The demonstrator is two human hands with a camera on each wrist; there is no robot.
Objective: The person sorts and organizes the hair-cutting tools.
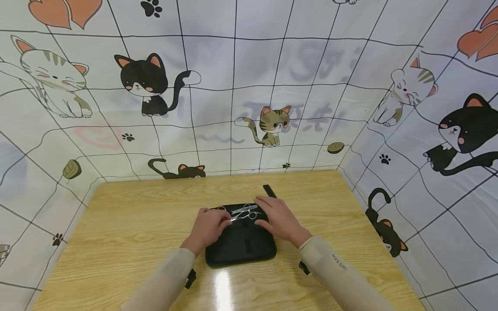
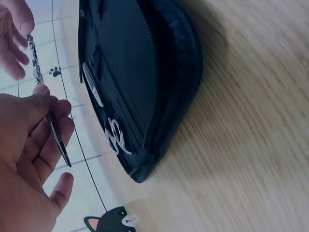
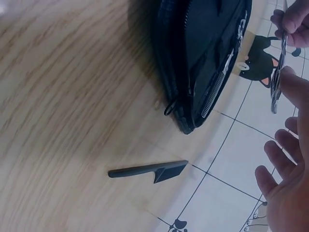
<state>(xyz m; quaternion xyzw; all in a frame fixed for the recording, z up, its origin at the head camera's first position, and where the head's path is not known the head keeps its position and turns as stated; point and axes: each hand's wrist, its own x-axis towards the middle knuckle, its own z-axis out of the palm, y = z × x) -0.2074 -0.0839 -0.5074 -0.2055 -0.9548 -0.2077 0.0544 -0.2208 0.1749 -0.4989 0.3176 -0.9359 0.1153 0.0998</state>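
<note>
My left hand pinches a pair of silver scissors by the blades between thumb and fingers. Their finger rings point toward my right hand, whose thumb lies right at the handle while its other fingers are spread and fairly straight. Both hands are over a black zippered case, lying open on the table. Inside the case, near its far edge, a second pair of scissors is tucked in, its rings showing. A toothed silver blade also shows there in the right wrist view.
A black comb with a handle lies on the wooden table, just past the case's far right corner. Cloth walls with printed cats close off the back and sides. A zipper pull hangs at the case's corner.
</note>
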